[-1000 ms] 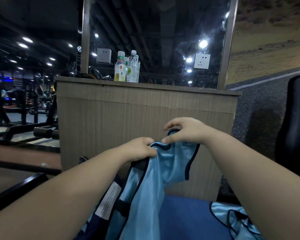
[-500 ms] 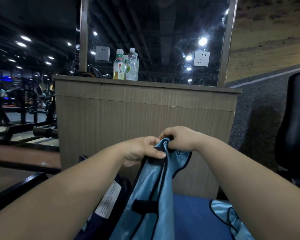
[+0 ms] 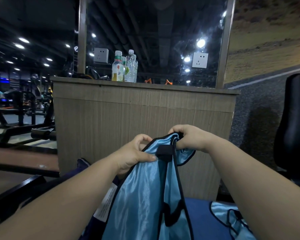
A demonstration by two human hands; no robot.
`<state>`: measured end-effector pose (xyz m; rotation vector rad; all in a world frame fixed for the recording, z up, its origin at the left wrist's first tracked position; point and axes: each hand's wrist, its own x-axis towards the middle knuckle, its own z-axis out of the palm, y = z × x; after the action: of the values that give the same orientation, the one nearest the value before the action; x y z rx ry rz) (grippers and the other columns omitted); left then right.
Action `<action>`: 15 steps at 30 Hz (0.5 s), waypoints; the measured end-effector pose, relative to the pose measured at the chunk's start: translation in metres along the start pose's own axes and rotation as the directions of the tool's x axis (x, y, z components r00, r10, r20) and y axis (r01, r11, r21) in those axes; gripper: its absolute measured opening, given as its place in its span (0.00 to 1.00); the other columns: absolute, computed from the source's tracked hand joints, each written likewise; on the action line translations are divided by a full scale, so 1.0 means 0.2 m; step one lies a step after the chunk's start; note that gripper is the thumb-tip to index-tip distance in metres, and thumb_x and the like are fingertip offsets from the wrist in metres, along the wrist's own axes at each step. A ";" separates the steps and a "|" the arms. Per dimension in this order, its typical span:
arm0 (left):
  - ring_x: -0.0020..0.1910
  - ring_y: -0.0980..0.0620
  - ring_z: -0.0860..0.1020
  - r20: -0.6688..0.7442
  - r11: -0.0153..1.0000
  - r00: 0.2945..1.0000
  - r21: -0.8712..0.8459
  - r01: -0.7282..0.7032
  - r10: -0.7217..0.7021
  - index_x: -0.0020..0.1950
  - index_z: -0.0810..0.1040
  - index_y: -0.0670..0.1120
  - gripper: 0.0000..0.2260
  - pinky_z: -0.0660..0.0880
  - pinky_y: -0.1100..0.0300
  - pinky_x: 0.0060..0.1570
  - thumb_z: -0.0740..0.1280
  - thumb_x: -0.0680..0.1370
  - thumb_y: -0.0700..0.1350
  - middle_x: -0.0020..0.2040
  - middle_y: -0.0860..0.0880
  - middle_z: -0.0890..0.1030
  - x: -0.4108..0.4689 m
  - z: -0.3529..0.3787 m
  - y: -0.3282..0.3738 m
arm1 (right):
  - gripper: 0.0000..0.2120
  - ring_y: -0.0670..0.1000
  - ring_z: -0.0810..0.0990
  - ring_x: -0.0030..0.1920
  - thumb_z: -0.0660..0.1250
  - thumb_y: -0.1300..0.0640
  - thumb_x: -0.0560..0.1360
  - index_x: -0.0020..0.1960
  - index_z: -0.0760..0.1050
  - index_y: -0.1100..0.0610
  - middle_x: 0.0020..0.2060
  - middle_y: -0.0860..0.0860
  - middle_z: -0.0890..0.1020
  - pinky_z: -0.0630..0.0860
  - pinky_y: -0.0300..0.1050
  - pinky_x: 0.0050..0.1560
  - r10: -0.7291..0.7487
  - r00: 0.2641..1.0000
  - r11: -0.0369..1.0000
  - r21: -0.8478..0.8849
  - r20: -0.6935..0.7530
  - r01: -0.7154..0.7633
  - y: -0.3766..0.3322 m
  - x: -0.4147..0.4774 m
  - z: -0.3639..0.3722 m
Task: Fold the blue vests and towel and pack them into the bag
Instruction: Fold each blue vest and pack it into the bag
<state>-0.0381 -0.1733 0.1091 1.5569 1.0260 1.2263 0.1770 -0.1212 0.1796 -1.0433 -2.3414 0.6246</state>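
A shiny light-blue vest [image 3: 142,193] with black trim hangs in the air in front of me. My left hand [image 3: 133,153] pinches its top edge on the left with thumb and fingers. My right hand [image 3: 187,137] grips the top right corner, fingers curled over the trim. A second blue vest [image 3: 232,220] lies crumpled at the lower right on a dark-blue cloth surface [image 3: 199,215], perhaps the towel. A dark navy bag [image 3: 83,165] with a white label [image 3: 106,203] sits low on the left, mostly hidden behind my left arm and the vest.
A wooden counter [image 3: 142,115] stands straight ahead, with plastic bottles [image 3: 124,68] on top and a mirror with wall sockets behind. A black padded seat [image 3: 294,122] is at the right. Gym machines [image 3: 21,108] fill the left.
My hands have drawn apart again, spreading the vest's top edge; the left hand shifted its pinch lower on the left edge, and the right hand lifted its corner up and right.
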 end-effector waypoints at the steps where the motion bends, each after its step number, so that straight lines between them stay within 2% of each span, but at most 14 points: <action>1: 0.49 0.42 0.82 -0.062 0.994 0.997 0.095 -0.049 0.055 0.58 0.70 0.51 0.24 0.79 0.43 0.54 0.76 0.69 0.36 0.55 0.42 0.81 0.01 0.01 -0.01 | 0.13 0.45 0.79 0.36 0.68 0.69 0.69 0.45 0.77 0.52 0.36 0.46 0.80 0.76 0.43 0.39 -0.002 1.000 1.000 0.018 0.003 0.002 0.00 0.00 0.00; 3: 0.51 0.46 0.82 -0.171 0.909 0.958 0.389 -0.150 0.231 0.52 0.66 0.58 0.24 0.79 0.49 0.54 0.76 0.70 0.39 0.52 0.47 0.81 0.02 0.02 -0.04 | 0.12 0.45 0.78 0.35 0.68 0.69 0.69 0.44 0.76 0.52 0.35 0.47 0.79 0.75 0.44 0.38 -0.005 1.000 0.999 0.034 0.011 0.005 -0.01 0.00 -0.01; 5: 0.52 0.53 0.80 -0.193 0.787 0.900 0.576 -0.219 0.392 0.50 0.63 0.62 0.25 0.78 0.53 0.54 0.76 0.71 0.40 0.51 0.53 0.77 0.02 0.04 -0.06 | 0.12 0.46 0.78 0.35 0.69 0.69 0.69 0.43 0.75 0.52 0.34 0.47 0.79 0.74 0.44 0.38 -0.008 1.000 1.000 0.028 0.010 0.008 -0.01 -0.01 -0.01; 7: 0.51 0.55 0.77 -0.150 0.665 0.839 0.689 -0.290 0.522 0.48 0.62 0.62 0.24 0.78 0.51 0.52 0.75 0.72 0.41 0.53 0.57 0.73 0.01 0.06 -0.09 | 0.12 0.46 0.77 0.35 0.68 0.69 0.69 0.43 0.74 0.53 0.34 0.47 0.78 0.74 0.43 0.37 -0.006 1.000 0.999 0.032 -0.012 0.006 -0.01 0.00 -0.01; 9: 0.50 0.53 0.75 -0.015 0.472 0.751 0.786 -0.399 0.660 0.51 0.64 0.58 0.21 0.78 0.50 0.50 0.73 0.73 0.40 0.57 0.58 0.68 -0.01 0.07 -0.12 | 0.13 0.46 0.76 0.34 0.66 0.71 0.69 0.43 0.75 0.53 0.34 0.47 0.78 0.73 0.43 0.36 0.000 0.999 0.999 0.040 -0.052 0.002 0.00 0.01 -0.01; 10: 0.50 0.51 0.76 0.066 0.382 0.718 0.811 -0.443 0.693 0.53 0.65 0.56 0.19 0.78 0.50 0.49 0.72 0.74 0.39 0.60 0.57 0.65 -0.02 0.08 -0.14 | 0.14 0.46 0.76 0.34 0.65 0.71 0.69 0.42 0.75 0.52 0.33 0.47 0.78 0.73 0.43 0.35 0.002 0.997 0.999 0.040 -0.074 0.001 0.00 0.01 -0.01; 12: 0.52 0.48 0.77 0.193 0.245 0.701 0.846 -0.473 0.687 0.54 0.69 0.55 0.15 0.78 0.52 0.49 0.70 0.75 0.39 0.65 0.55 0.61 -0.02 0.08 -0.17 | 0.15 0.47 0.75 0.34 0.64 0.71 0.68 0.42 0.75 0.51 0.33 0.47 0.78 0.72 0.43 0.36 0.003 0.995 0.999 0.037 -0.103 0.001 0.01 0.02 -0.01; 13: 0.55 0.48 0.76 0.213 0.231 0.716 0.853 -0.468 0.665 0.52 0.72 0.55 0.13 0.78 0.52 0.51 0.69 0.76 0.39 0.67 0.54 0.61 -0.02 0.08 -0.19 | 0.15 0.47 0.75 0.34 0.64 0.71 0.68 0.42 0.75 0.51 0.33 0.47 0.78 0.72 0.43 0.36 0.004 0.995 0.999 0.037 -0.104 0.000 0.01 0.02 -0.01; 15: 0.62 0.49 0.74 0.194 0.285 0.759 0.846 -0.450 0.621 0.47 0.76 0.55 0.09 0.75 0.53 0.57 0.67 0.76 0.39 0.71 0.55 0.63 -0.01 0.08 -0.20 | 0.15 0.47 0.75 0.34 0.63 0.71 0.68 0.42 0.76 0.51 0.34 0.47 0.78 0.72 0.43 0.37 0.013 0.995 0.999 0.050 -0.094 -0.008 0.02 0.01 -0.01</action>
<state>-0.0262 -0.1673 0.0680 2.8543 1.4073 1.3734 0.1785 -0.1165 0.1796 -1.0411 -2.2294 0.6200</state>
